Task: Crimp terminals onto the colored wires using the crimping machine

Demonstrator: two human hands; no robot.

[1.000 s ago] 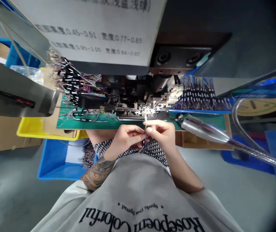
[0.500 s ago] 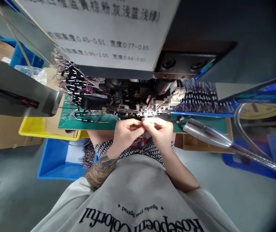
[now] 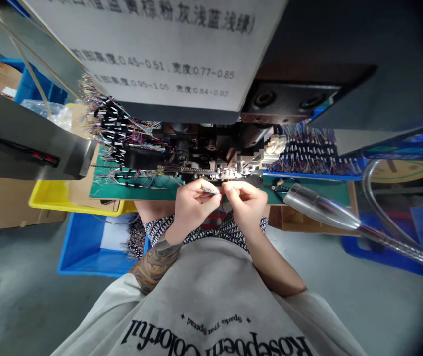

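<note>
My left hand is closed in a pinch on thin wires, whose pale bluish ends stick out between thumb and forefinger. Beside it, my right hand pinches a single yellow-orange wire, its tip pointing up at the machine. Both sets of fingertips are close together at the front of a terminal crimping machine, under its bright lit spot. The wires' lower parts are mostly hidden behind my fingers.
Bundles of multicoloured wires hang at the left, with more wire bundles in a blue tray at the right. A metal gooseneck lamp reaches in from the right. A yellow bin and a blue bin stand at left.
My hands have drawn slightly apart at the fingertips. Pale bluish wire ends now show in my left hand, and a yellow-orange wire stands up from my right fingertips.
</note>
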